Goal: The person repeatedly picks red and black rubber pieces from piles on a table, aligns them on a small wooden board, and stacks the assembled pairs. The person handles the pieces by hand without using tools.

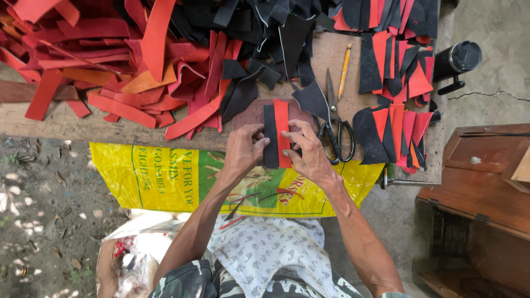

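Both forearms reach toward 12 o'clock. Left hand curled, fingertips pinching black strip. Right hand curled, pressing adjoining red strip. Strips upright at wooden bench edge; scissors at 3 o'clock.

Dirt ground w/ dappled sun, cracked concrete, brown wood cabinet at right.

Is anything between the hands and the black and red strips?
No. The left hand rests its fingers on the black strip, and the right hand touches the red strip. The scissors lie just right of the right hand, not between.
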